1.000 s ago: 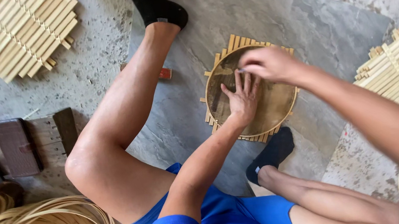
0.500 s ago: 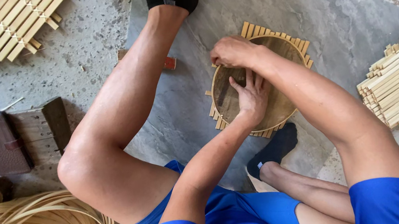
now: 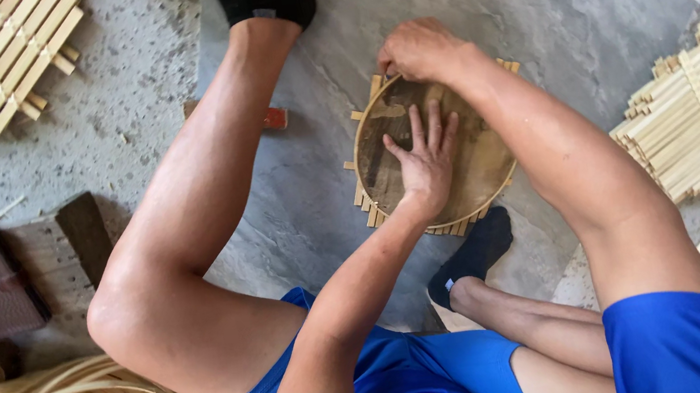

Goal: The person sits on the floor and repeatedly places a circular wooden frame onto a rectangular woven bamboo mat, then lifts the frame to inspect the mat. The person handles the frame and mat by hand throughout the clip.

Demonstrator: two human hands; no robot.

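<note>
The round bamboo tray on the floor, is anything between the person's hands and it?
Nothing visible. The left hand lies flat inside the round bamboo tray, and the right hand grips its far rim directly.

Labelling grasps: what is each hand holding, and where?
Right hand pinches the far rim of the round bamboo tray. Left hand presses flat inside it.

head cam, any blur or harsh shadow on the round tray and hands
Head view: sharp, soft even daylight, no glare; left hand flat on the round tray, right hand at its rim, both crisp; only faint shade beneath the arms.
</note>
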